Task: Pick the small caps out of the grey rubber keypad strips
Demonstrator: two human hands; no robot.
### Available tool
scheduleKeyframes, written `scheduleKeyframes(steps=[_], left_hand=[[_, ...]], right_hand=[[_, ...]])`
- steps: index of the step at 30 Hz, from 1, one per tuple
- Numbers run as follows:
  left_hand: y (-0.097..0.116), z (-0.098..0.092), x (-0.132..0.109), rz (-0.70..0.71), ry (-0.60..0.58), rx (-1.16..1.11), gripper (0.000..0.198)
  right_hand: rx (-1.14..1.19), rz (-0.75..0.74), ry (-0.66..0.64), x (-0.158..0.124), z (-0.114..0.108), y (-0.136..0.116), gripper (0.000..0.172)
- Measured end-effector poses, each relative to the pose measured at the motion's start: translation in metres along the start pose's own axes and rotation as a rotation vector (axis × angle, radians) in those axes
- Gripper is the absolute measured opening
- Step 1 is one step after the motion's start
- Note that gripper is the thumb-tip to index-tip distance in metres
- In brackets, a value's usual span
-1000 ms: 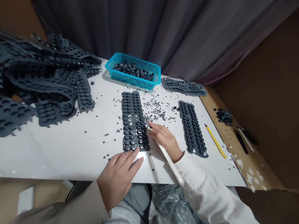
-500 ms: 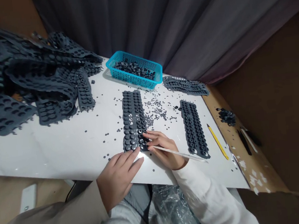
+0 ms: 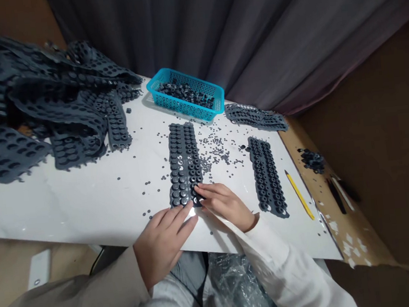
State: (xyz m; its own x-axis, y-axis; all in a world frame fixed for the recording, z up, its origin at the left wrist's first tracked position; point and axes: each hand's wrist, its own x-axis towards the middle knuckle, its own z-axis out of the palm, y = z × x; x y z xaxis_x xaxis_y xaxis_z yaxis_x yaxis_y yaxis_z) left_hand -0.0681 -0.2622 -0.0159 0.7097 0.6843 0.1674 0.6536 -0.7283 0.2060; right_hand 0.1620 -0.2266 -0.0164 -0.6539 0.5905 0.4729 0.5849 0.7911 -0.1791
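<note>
A dark grey rubber strip (image 3: 183,160) with rows of round rings lies lengthwise on the white table (image 3: 86,198). My left hand (image 3: 162,242) rests flat with its fingers stretched out, the fingertips touching the strip's near end. My right hand (image 3: 226,204) is closed, its fingertips pressed against the strip's near right corner. A thin white stick (image 3: 216,217) shows along the underside of that hand, gripped in it. Small dark rubber bits (image 3: 215,150) are scattered to the right of the strip.
A second ringed strip (image 3: 267,176) lies to the right, and a third (image 3: 255,117) behind it. A blue basket (image 3: 186,109) holds dark rings. A heap of perforated rubber sheets (image 3: 59,109) fills the left. A yellow pencil-like tool (image 3: 298,195) lies near the right edge. A plastic bag (image 3: 234,281) sits in my lap.
My right hand slid from the strip's right side to its near right corner, and the white stick swung round under the hand. My left hand stayed put.
</note>
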Motion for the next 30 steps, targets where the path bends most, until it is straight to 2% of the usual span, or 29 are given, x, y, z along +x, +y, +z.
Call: scheduleKeyframes(steps=[4,8,11,14,16,18,23,30], left_hand=[[-0.0004,0.0017,-0.0004,0.013,0.034,0.004,0.047],[0.0005,0.0021,0.0,0.001,0.04,0.0,0.047],[0.0008,0.0007,0.0006,-0.002,0.028,0.008,0.047],[0.0002,-0.0005,0.0007,0.007,0.014,0.017,0.048],[-0.0005,-0.0006,0.0005,0.015,-0.011,0.021,0.05],[-0.0011,-0.0003,0.0003,0.017,-0.034,0.023,0.053],[-0.0013,-0.0005,0.0005,0.008,-0.066,0.0,0.054],[-0.0016,-0.0013,0.0011,0.012,-0.053,0.004,0.051]], right_hand=[[-0.157,-0.113,0.011,0.0015,0.0019,-0.0013,0.008],[-0.214,-0.114,0.071,0.0036,0.0015,-0.0014,0.008],[-0.135,0.003,0.139,0.0036,0.0013,-0.001,0.011],[0.117,0.209,0.187,0.0015,0.0014,-0.003,0.01],[0.278,0.277,0.173,-0.0004,0.0015,-0.0052,0.006],[0.34,0.267,0.127,-0.0018,0.0019,-0.007,0.004],[0.274,0.207,0.062,-0.002,0.0029,-0.0067,0.003],[0.018,0.055,0.006,-0.0026,0.0042,-0.0023,0.005]])
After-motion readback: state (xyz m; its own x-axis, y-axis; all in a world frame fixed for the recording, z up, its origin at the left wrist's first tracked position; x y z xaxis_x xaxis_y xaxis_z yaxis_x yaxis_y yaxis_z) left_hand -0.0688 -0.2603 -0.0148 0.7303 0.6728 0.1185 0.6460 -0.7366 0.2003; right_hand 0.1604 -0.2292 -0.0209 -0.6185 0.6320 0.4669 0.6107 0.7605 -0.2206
